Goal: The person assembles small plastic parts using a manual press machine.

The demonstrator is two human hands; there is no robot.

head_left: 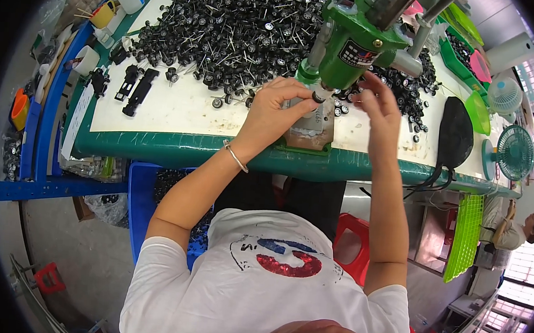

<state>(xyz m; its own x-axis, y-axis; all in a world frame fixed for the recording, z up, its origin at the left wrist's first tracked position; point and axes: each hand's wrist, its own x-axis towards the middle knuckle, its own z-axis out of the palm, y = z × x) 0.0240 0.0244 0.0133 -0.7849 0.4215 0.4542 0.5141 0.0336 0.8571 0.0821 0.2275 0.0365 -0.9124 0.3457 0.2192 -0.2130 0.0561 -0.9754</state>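
Note:
In front of me a green hand press (351, 48) stands at the table's near edge. My left hand (275, 108) is closed in a pinch at the press, its fingertips on a small black toy wheel (317, 97) right under the ram. Whether an axle runs through the wheel is hidden. To the right of the press my right hand (380, 109) is raised with its fingers apart and nothing visible in them. Close to its fingertips lie several loose wheels (341, 108) on the white tabletop.
A big heap of black wheels with metal axles (239, 34) covers the table behind the press. Black toy car chassis (139, 92) lie at the left. A black cap-like item (455, 135) and a green fan (515, 153) are at the right. Below stands a blue bin (141, 198).

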